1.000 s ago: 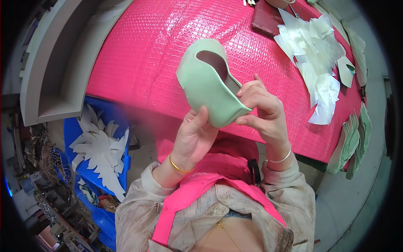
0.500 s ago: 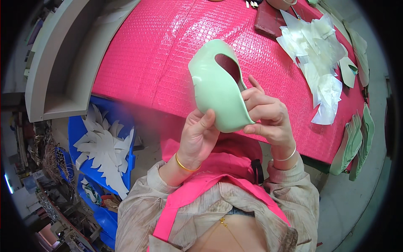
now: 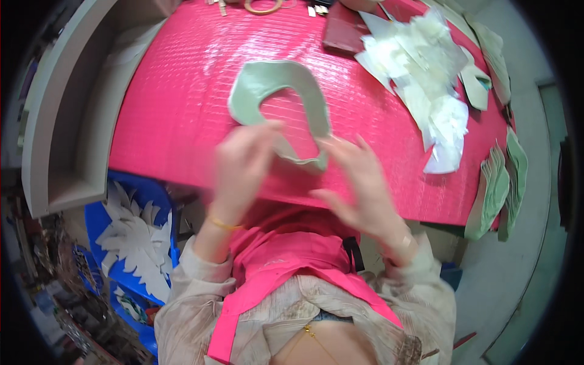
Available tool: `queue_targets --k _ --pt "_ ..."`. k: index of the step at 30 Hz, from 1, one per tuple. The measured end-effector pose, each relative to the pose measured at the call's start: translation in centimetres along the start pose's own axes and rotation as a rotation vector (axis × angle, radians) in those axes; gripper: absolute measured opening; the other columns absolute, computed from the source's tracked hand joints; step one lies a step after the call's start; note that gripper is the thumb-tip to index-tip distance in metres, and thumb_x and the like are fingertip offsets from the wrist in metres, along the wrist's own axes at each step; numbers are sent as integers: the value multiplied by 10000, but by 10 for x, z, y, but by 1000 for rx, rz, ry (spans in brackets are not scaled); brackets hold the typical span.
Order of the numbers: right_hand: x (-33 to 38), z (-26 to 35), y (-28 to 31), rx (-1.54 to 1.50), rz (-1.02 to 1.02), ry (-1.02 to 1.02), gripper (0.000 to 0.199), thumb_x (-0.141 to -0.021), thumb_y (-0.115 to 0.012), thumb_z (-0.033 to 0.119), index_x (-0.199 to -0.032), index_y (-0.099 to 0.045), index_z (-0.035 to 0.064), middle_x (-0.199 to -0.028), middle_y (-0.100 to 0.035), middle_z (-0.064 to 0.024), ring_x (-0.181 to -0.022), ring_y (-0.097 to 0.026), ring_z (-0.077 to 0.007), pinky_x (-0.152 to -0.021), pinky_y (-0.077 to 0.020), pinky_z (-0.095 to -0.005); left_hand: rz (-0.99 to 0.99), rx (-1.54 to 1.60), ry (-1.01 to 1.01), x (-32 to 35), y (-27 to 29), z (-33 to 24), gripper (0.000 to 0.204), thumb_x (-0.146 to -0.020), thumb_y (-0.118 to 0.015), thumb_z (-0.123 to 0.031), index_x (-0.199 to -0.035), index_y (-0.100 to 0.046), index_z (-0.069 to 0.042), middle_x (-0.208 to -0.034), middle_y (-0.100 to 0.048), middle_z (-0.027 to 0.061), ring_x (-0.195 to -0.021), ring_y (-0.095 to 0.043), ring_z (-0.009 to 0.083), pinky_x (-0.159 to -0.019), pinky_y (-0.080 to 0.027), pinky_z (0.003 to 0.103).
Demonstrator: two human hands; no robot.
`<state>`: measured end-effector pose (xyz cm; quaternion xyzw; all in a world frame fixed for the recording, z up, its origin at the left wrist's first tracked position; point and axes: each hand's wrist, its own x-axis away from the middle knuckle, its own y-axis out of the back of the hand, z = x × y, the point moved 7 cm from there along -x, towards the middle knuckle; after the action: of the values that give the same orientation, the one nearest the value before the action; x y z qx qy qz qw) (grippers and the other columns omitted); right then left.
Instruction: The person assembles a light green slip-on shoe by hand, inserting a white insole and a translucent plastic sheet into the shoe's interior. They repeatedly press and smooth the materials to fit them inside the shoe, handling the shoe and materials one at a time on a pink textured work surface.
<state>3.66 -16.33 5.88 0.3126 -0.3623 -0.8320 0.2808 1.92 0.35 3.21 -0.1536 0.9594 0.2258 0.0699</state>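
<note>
Both our hands are smeared by motion blur: the left hand (image 3: 246, 161) and right hand (image 3: 359, 182) show no clear finger outlines, so we cannot tell whether they grip the pale green shoe upper piece (image 3: 281, 97) or only touch its lower end. A tape roll (image 3: 263, 6) and small tools at the top edge are cut off. The clutter at lower left is too dark to identify.

my hands (image 3: 243, 161): 2 | green horseshoe piece (image 3: 281, 91) on desk (image 3: 176, 121): 1 | white scrap heap (image 3: 426, 73): 1 | blue bin (image 3: 143, 201): 1
</note>
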Motion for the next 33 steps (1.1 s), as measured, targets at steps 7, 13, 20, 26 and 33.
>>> queue_targets --k 7,13,20,26,33 --pt "-4 -45 28 -57 179 52 46 -665 -624 73 -697 -627 40 -612 -587 -98 -704 -588 -269 -798 -442 -407 -222 61 7 23 60 10 223 -884 -437 24 -1050 -575 84 -880 -631 122 -840 -597 167 -806 -455 276" --pt "153 -192 292 454 -553 -808 223 -837 -558 146 -957 -596 -38 -776 -635 -119 -747 -613 -223 -694 -455 -281 -118 150 228 32 37 54 217 -889 -467 -36 -1043 -589 58 -881 -643 111 -806 -610 161 -775 -461 276" --pt "333 -376 321 712 -112 -1066 579 -888 -331 503 -1028 -567 -6 -747 -551 -288 -828 -547 -423 -747 -396 -447 188 -174 -43 17 -37 -3 160 -809 -541 25 -951 -613 35 -788 -629 135 -751 -622 214 -688 -474 288" --pt "217 -336 336 956 54 -1060 381 -888 -441 340 -1083 -582 45 -971 -612 -189 -933 -582 -312 -904 -386 -394 274 -277 -16 5 -64 9 149 -795 -569 -2 -934 -619 18 -783 -622 140 -723 -610 250 -660 -469 312" --pt "45 -502 306 1054 -296 -873 534 -696 -660 424 -1077 -595 56 -1121 -573 -143 -1123 -482 -254 -913 -379 -377 467 -443 -283 -19 -124 -42 205 -740 -618 -37 -944 -606 -25 -739 -586 115 -682 -571 272 -614 -455 342"
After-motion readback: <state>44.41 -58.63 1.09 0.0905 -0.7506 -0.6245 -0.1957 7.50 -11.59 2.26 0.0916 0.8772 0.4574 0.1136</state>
